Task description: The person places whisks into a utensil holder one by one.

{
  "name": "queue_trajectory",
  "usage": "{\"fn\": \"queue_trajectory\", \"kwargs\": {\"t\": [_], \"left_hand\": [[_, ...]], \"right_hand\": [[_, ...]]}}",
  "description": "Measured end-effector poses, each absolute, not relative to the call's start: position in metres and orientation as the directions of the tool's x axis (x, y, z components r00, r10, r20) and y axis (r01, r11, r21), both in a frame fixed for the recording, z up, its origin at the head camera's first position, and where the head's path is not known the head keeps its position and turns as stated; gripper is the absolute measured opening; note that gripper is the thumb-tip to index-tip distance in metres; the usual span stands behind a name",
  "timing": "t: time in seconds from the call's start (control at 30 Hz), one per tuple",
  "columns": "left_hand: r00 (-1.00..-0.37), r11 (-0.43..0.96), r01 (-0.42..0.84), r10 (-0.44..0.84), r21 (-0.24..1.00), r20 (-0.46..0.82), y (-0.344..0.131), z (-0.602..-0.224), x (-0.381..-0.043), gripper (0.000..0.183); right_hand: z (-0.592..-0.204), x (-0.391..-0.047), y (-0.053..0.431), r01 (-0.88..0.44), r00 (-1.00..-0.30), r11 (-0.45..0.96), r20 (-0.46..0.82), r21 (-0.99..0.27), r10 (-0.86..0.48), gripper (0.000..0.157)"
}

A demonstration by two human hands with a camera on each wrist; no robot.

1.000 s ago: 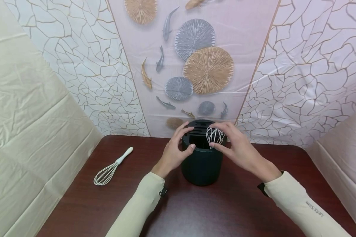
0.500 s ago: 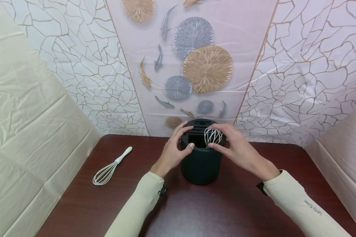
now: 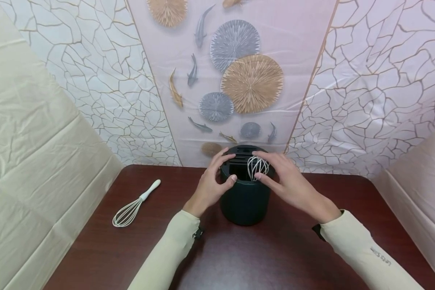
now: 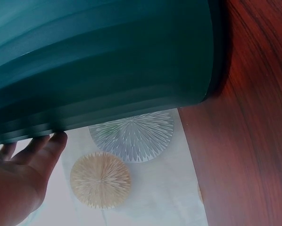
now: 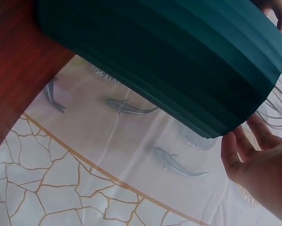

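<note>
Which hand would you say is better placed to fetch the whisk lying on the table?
Probably the left hand: it is nearer that whisk, while the right hand is across the holder.

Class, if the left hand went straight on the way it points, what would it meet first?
The dark green container, most likely: the left hand already looks close against it, though exact depth is unclear.

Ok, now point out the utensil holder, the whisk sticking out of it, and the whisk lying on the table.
Dark green utensil holder [image 3: 244,205], head view: front wall.
Whisk sticking out [image 3: 257,167], head view: wire loops.
Lying whisk [image 3: 144,195], head view: handle's lower end, by the loops.
</note>
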State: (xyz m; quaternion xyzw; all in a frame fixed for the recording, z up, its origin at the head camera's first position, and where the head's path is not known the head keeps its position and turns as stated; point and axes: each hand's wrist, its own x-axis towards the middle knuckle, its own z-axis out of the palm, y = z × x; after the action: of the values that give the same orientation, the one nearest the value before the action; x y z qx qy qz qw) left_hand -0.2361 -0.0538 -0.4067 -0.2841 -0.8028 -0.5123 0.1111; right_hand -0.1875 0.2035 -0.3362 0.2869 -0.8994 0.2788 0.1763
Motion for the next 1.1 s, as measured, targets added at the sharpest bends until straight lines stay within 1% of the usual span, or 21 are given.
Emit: {"fn": "queue_trajectory", "kwargs": {"t": [0.13,0.27,0.5,0.67,0.93,1.1], "left_hand": [[-0.811,0.309,0.575,0.339,0.758,0.477,-0.054,-0.406,-0.236,0.060],[-0.812,0.309,0.572,0.341,0.760,0.473,-0.054,-0.407,-0.235,0.059],[-0.816,0.310,0.566,0.340,0.764,0.466,-0.054,-0.408,-0.236,0.060],[-0.812,0.302,0.572,0.338,0.763,0.475,-0.054,-0.408,-0.236,0.059],[-0.813,0.298,0.571,0.335,0.765,0.477,-0.054,-0.409,-0.236,0.059],[-0.812,0.297,0.572,0.336,0.765,0.477,-0.052,-0.408,-0.236,0.059]], "right_hand": [[-0.335,-0.184,0.205,-0.572,-0.809,0.694,0.438,-0.437,-0.391,0.072],[-0.332,-0.181,0.209,-0.549,-0.825,0.693,0.433,-0.467,-0.362,0.079],[-0.327,-0.180,0.221,-0.557,-0.821,0.640,0.465,-0.529,-0.330,0.076],[-0.329,-0.182,0.227,-0.536,-0.838,0.612,0.453,-0.581,-0.303,0.074],[-0.355,-0.188,0.223,-0.475,-0.879,0.555,0.394,-0.683,-0.268,0.083],[-0.371,-0.193,0.218,-0.468,-0.883,0.499,0.395,-0.729,-0.252,0.085]]}}
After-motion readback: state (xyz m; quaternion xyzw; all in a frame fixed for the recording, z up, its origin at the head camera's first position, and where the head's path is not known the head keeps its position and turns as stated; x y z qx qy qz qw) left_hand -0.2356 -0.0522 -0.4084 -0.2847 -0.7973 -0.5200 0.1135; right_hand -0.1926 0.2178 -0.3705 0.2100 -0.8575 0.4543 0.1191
